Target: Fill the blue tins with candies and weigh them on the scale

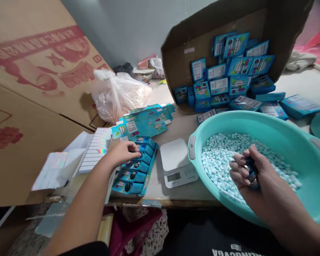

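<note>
My left hand (128, 153) reaches over a row of small blue boxes (134, 176) with round dark openings or pieces in them, standing side by side in a blue display tray (149, 174). Its fingers are curled together at one of the upper boxes; what they grip is hidden. Above the candy tub, my right hand (253, 177) is closed around several small, shiny dark pieces (252, 170) with blue on them. Their exact kind I cannot make out. Below it, pale blue and white candies (221, 156) cover the bottom of a turquoise oval tub (256, 119).
Between tray and tub is a white kitchen scale (177, 161). Flat printed cartons (146, 121) and a knotted plastic bag (117, 94) lie behind. Blue candy boxes (218, 85) fill a tipped cardboard box (176, 53). White strips (94, 153) and large cartons (29, 106) stand left.
</note>
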